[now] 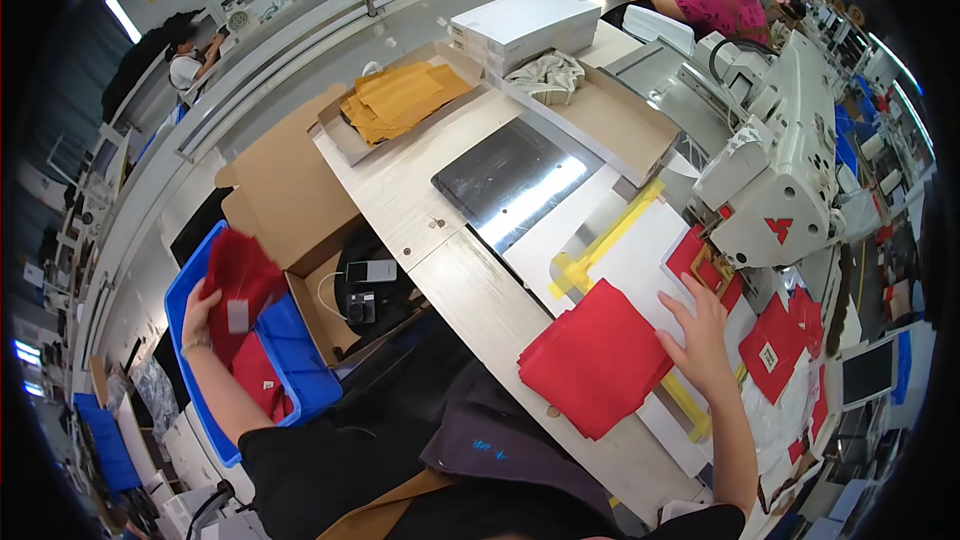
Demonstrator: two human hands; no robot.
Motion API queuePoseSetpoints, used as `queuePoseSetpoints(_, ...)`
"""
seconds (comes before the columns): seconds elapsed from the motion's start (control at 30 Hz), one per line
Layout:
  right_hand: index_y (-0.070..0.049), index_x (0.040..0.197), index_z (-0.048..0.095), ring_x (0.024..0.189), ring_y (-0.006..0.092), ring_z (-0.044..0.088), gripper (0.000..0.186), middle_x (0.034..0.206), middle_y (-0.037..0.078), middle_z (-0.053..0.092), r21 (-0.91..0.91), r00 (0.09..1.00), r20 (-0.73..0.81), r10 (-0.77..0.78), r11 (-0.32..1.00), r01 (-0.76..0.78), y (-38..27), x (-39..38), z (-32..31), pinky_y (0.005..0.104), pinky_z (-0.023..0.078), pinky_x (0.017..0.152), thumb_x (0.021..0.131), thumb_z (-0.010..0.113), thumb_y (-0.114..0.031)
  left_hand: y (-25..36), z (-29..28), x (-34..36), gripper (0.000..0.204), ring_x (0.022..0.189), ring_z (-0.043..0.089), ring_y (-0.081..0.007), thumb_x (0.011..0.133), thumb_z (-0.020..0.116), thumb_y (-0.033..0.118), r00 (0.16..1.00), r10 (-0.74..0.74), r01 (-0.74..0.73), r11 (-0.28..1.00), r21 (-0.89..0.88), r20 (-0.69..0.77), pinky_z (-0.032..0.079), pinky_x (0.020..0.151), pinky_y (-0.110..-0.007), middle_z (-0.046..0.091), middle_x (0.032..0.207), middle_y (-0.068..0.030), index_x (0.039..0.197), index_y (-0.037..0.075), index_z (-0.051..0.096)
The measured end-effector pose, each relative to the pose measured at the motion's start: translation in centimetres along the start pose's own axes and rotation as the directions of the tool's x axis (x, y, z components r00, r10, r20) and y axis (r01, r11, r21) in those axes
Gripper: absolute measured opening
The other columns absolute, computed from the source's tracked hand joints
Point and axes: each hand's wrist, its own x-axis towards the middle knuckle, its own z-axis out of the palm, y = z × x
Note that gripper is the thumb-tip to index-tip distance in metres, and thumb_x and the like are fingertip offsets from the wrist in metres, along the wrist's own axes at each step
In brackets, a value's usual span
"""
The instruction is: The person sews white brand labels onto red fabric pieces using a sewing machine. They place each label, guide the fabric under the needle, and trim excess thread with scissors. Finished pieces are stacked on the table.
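Note:
My left hand (200, 318) is at the blue bin on the left, its fingers closed on the edge of a red fabric piece (240, 275) that bears a pale label. Below it, more red fabric (262, 375) lies in the blue bin (315, 365). On the right, my right hand (700, 335) is open with fingers spread, beside a stack of red fabric pieces (595, 360) at the table's near edge. Its thumb is by the stack's right edge; whether they touch I cannot tell. Just beyond that hand, red fabric (688, 252) lies under the head of a white sewing machine (770, 190).
A metal plate (515, 180) and yellow tape strips (620, 232) lie on the table (400, 210). Behind stand a tray of orange-yellow pieces (405, 100), a white box (525, 25) and an open carton (620, 130). More labelled red fabric (775, 345) lies right. Other people work farther back.

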Motion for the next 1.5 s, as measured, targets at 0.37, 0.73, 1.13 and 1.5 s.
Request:
queuePoseSetpoints(0.37, -0.011, 0.125, 0.06, 0.127, 0.0326, 0.042, 0.046, 0.138, 0.013, 0.047, 0.059, 0.954, -0.081, 0.289, 0.957, -0.285, 1.7, -9.6, -1.9, 0.0445, 0.028, 0.107, 0.08, 0.07, -0.014, -14.4, 3.7, -3.8, 0.068, 0.125, 0.049, -0.03, 0.081, 0.062, 0.015, 0.667, 0.346, 0.624, 0.225, 0.748, -0.66, 0.043, 0.099, -0.049, 0.05, 0.135, -0.0121, 0.144, 0.022, 0.039)
queuePoseSetpoints(0.73, -0.011, 0.119, 0.064, 0.119, 0.0282, 0.049, 0.039, 0.131, 0.011, 0.054, 0.073, 0.914, -0.129, 0.384, 0.923, -0.377, 1.4, -13.6, 0.9, 0.0421, 0.029, 0.103, 0.08, 0.07, -0.011, 10.0, 38.5, -0.1, 0.041, 0.12, 0.051, -0.0313, 0.081, 0.062, 0.001, 0.399, 0.887, -0.832, 0.244, 0.498, 0.233, 0.034, 0.104, -0.04, 0.058, 0.125, -0.0134, 0.121, 0.006, 0.06)
queuePoseSetpoints(1.13, -0.011, 0.108, 0.069, 0.106, 0.0225, 0.057, 0.031, 0.119, 0.006, 0.062, 0.036, 0.876, -0.333, 0.35, 0.932, -0.359, 2.9, -12.0, 4.6, 0.0404, 0.033, 0.095, 0.077, 0.073, -0.011, 13.1, 62.4, -11.7, 0.028, 0.1, 0.059, -0.0239, 0.08, 0.071, 0.007, -0.211, 0.411, -0.883, 0.309, -0.353, 0.887, 0.044, 0.089, -0.038, 0.064, 0.102, -0.0053, 0.107, 0.008, 0.066)
queuePoseSetpoints(1.5, -0.014, 0.104, 0.069, 0.099, 0.0206, 0.058, 0.031, 0.11, 0.004, 0.061, 0.079, 0.872, -0.321, 0.371, 0.928, -0.365, 3.9, -9.5, 5.3, 0.0402, 0.034, 0.088, 0.075, 0.076, -0.019, 10.6, 70.7, -16.9, 0.053, 0.1, 0.058, -0.0308, 0.066, 0.083, 0.022, -0.486, 0.226, -0.769, 0.349, -0.535, 0.845, 0.047, 0.087, -0.04, 0.06, 0.103, -0.0103, 0.113, 0.007, 0.061)
